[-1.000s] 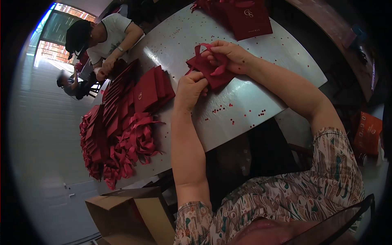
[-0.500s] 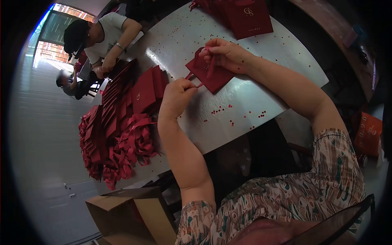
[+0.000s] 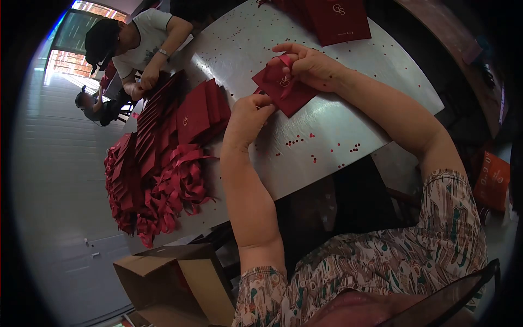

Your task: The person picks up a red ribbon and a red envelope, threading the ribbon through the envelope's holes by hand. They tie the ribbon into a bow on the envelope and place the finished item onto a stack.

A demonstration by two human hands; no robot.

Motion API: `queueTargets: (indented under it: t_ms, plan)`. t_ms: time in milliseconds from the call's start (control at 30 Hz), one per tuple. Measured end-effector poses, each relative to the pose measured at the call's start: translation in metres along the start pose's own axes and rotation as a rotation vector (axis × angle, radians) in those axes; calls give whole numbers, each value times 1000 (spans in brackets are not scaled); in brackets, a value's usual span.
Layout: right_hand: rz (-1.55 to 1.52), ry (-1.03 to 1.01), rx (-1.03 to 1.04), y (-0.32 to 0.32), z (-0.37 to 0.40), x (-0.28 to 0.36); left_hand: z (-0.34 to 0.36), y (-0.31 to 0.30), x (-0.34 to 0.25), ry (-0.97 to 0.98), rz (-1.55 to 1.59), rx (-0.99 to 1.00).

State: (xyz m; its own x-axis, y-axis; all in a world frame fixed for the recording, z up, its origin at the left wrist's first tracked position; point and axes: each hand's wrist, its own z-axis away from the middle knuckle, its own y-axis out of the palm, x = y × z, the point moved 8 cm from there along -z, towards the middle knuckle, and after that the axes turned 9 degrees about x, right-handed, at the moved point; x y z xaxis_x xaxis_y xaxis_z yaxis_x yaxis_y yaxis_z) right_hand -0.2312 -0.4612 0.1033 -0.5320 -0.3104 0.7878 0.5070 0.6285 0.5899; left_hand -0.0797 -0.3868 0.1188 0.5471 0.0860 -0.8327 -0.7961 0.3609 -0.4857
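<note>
A small dark red bag point(image 3: 297, 98) with a light logo lies tilted over the metal table. My right hand point(image 3: 305, 65) is closed on its red ribbon point(image 3: 285, 61) at the bag's upper part. At the bag's left edge my left hand point(image 3: 253, 117) is closed, its thumb and fingers pinched together by the bag's side; a bit of ribbon shows beside the fingertips. Left of my left hand stand several finished-looking red bags point(image 3: 196, 117), with a heap of red ribbons point(image 3: 180, 182) in front of them.
Small red dots are scattered over the metal table point(image 3: 305, 169). More red bags point(image 3: 340, 22) lie at its far edge. A co-worker point(image 3: 150, 41) bends over the bag row at the left; another person point(image 3: 93, 106) sits farther back. An open cardboard box point(image 3: 201, 283) stands below the near edge.
My left hand has moved up and right, closer to the bag, and less ribbon shows between them. The view has shifted slightly.
</note>
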Motion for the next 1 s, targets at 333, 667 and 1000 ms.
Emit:
queueTargets:
  t_ms: [333,667,1000]
  plan:
    - [-75,-42,-72,-2,1,1,-6,1,6,52,110,-54]
    - [-105,-38,28,1,1,3,-6,13,8,-16,275,107]
    - [-87,-26,24,-2,0,3,-4,6,-15,247,-184,-109]
